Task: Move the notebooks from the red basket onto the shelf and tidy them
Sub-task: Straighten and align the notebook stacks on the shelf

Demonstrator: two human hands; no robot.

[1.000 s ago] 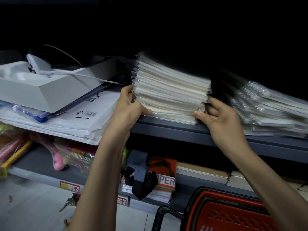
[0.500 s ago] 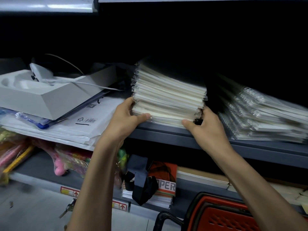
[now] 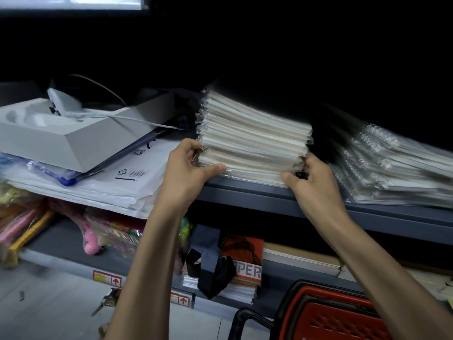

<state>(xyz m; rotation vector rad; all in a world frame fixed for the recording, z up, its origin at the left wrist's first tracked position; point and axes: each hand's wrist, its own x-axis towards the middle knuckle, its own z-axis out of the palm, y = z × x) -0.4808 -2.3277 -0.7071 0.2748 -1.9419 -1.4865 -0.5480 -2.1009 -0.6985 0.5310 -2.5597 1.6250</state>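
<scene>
A tall stack of plastic-wrapped white notebooks (image 3: 252,136) stands on the grey shelf (image 3: 257,195). My left hand (image 3: 188,170) grips the stack's lower left corner, thumb along the front edge. At the lower right corner my right hand (image 3: 311,182) grips it the same way, thumb against the front and fingers curled behind the side. The red basket (image 3: 326,315) with a black handle sits at the bottom right; its inside is mostly out of view.
Spiral-bound wrapped notebooks (image 3: 392,168) lie on the shelf right of the stack. To the left are a grey moulded box (image 3: 73,133) and white mailers (image 3: 117,182). The lower shelf holds toys, a black strap (image 3: 210,271) and more books. Pale floor shows at the bottom left.
My right hand slid left and down from the stack's right side to its lower right corner. The stack's edges look squarer. The left hand kept its grip.
</scene>
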